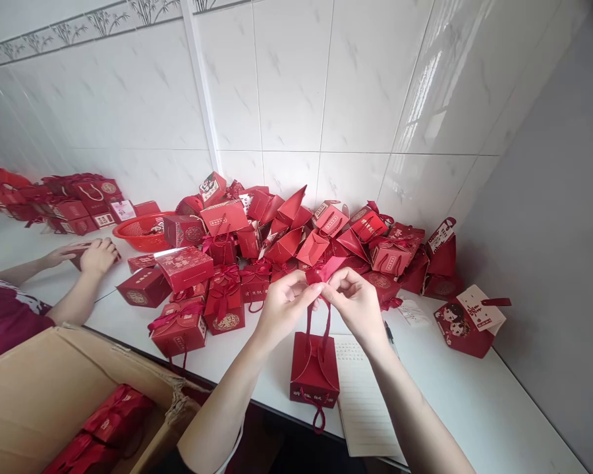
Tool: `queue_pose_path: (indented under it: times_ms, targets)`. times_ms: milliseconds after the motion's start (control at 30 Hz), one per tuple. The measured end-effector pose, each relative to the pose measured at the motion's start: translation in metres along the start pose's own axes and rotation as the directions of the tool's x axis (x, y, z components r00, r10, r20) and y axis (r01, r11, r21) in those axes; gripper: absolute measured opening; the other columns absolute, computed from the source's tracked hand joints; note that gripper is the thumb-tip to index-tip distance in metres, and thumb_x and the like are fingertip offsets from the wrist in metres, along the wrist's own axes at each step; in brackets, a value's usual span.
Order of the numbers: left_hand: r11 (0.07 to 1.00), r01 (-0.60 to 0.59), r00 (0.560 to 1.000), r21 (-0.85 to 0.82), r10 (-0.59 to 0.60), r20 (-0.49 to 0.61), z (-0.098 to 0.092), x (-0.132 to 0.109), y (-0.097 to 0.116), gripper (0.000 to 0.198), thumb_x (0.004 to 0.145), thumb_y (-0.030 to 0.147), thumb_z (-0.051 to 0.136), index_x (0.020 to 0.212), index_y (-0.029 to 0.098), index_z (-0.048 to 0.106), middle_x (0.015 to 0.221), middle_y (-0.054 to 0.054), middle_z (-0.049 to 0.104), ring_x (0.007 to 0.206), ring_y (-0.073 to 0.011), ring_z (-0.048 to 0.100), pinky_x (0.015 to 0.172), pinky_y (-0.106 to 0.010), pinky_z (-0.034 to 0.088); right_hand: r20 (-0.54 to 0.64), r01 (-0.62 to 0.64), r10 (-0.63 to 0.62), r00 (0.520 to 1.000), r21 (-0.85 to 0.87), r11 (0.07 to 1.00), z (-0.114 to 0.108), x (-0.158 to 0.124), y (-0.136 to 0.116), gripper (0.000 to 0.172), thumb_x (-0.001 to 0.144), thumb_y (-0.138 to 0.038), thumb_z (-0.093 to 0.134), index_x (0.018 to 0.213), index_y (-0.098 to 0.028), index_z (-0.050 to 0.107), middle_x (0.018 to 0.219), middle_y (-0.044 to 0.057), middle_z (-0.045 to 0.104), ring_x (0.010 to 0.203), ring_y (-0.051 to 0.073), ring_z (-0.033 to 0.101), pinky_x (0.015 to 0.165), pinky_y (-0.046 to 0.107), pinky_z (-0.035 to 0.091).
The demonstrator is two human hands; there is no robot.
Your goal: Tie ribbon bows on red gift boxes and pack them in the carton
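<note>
Left hand [287, 301], right hand [354, 299]: pinching ribbon [331, 268]. Below: red box [312, 376], white table [454, 382]. Lower-left: carton [24, 388] of boxes [119, 416]. Beyond: tiled wall [291, 85].

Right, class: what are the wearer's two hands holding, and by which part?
The left hand and right hand pinch the red ribbon by its upper part, above the small box.

Gift box [315, 376] near front edge of table [454, 385], notebook [370, 421] just right. Gift-box pile [284, 245] behind, along tiled wall [286, 85]; basket [137, 242] left of it. Cardboard carton [10, 388] front left, boxes [118, 415] inside.
</note>
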State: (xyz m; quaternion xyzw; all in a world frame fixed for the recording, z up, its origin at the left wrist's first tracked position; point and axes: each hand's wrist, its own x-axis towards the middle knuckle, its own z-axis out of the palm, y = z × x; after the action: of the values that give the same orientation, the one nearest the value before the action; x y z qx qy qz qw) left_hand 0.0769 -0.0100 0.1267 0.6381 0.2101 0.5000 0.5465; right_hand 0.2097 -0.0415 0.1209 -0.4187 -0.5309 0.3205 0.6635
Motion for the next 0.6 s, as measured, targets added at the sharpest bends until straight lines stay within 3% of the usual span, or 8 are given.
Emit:
queue_pose_path:
  times_ms: [167,267,333,467,533,600]
  targets:
    - [0.983,0.054,0.995,-0.175,-0.037,0.097,-0.001,0.003,-0.005,0.017,0.08,0.032,0.064,0.087,0.016,0.065,0.075,0.0,0.06,0.054,-0.0077,0.055,0.051,-0.022,0.048,0.105,-0.156,0.139,0.985,0.174,0.972,-0.005,0.004,0.003,0.038,0.063,-0.036,0.079,0.09,-0.016,0.062,0.073,0.0,0.065,0.063,0.012,0.058,0.063,0.027,0.047]
    - [0.974,0.079,0.994,-0.212,-0.062,0.086,0.0,0.004,-0.005,0.017,0.079,0.032,0.064,0.084,0.016,0.063,0.069,0.001,0.057,0.052,-0.0079,0.054,0.048,-0.022,0.049,0.19,-0.262,0.206,0.96,0.344,0.902,-0.003,0.005,0.005,0.036,0.065,-0.035,0.078,0.091,-0.016,0.062,0.073,0.0,0.065,0.057,0.012,0.057,0.057,0.029,0.049]
    - [0.976,0.084,0.996,-0.201,-0.075,0.051,0.001,0.004,-0.005,0.018,0.078,0.033,0.065,0.081,0.015,0.062,0.067,0.002,0.055,0.052,-0.0081,0.054,0.045,-0.021,0.049,0.172,-0.247,0.19,0.967,0.425,0.871,0.001,0.005,0.006,0.037,0.064,-0.033,0.078,0.093,-0.018,0.059,0.072,-0.002,0.065,0.051,0.012,0.055,0.052,0.029,0.048]
    - [0.972,0.071,0.997,-0.225,-0.074,-0.003,0.002,0.006,-0.005,0.019,0.078,0.033,0.065,0.079,0.016,0.058,0.067,0.002,0.056,0.051,-0.0085,0.055,0.045,-0.022,0.049,-0.021,-0.001,0.01,1.0,0.411,0.912,0.008,0.001,0.008,0.039,0.069,-0.024,0.075,0.103,-0.025,0.056,0.071,-0.006,0.063,0.052,0.011,0.055,0.056,0.028,0.048]
    - [0.968,0.07,0.997,-0.239,-0.077,-0.02,0.001,0.006,-0.006,0.02,0.079,0.035,0.064,0.08,0.016,0.057,0.07,0.002,0.059,0.052,-0.009,0.057,0.047,-0.022,0.049,-0.114,0.174,-0.149,0.982,0.253,0.952,0.007,-0.005,0.009,0.03,0.072,-0.018,0.072,0.098,-0.027,0.059,0.072,-0.005,0.063,0.064,0.013,0.058,0.064,0.029,0.048]
    - [0.968,0.079,0.995,-0.236,-0.09,-0.033,-0.001,0.006,-0.008,0.021,0.079,0.037,0.063,0.082,0.016,0.057,0.073,0.0,0.062,0.055,-0.0095,0.058,0.049,-0.022,0.049,-0.078,0.329,-0.327,0.942,0.023,0.944,0.004,-0.014,0.009,0.016,0.075,-0.015,0.068,0.086,-0.026,0.063,0.075,-0.002,0.064,0.073,0.015,0.058,0.07,0.031,0.047]
